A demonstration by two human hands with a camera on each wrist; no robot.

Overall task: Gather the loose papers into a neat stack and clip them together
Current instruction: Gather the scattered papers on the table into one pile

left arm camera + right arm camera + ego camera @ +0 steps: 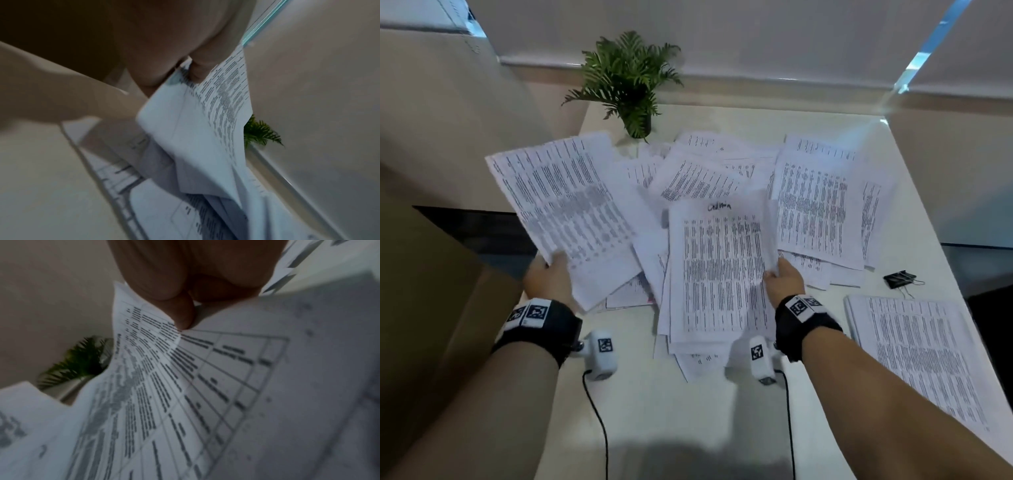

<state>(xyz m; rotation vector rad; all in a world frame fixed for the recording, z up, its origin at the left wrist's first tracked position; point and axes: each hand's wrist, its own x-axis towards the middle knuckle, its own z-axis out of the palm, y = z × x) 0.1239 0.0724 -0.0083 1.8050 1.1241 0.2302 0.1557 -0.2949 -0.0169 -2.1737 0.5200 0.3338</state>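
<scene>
Gripping a sheaf of white printed sheets (571, 219) by its lower corner, the left hand (549, 279) lifts it off the white table (688, 428) at the left of the head view, thumb on top and fingers underneath; the left wrist view shows a finger (200, 68) pressed against the printed face. The right hand (784, 279) pinches the right edge of a second bundle of printed pages with handwriting at the top (719, 270), centre frame, its thumb (180, 311) curled onto the table-ruled paper in the right wrist view. Behind both, loose printed papers (815, 205) lie fanned and overlapping across the middle of the table. A squared-up stack of printed pages (914, 353) sits apart at the lower right, and just above it, near the table's right edge, lie black binder clips with wire handles (900, 279). A small green fern in a dark pot (628, 80) stands at the far edge, upper centre. Black wrist straps carrying white marker blocks (541, 318) ring both wrists.
</scene>
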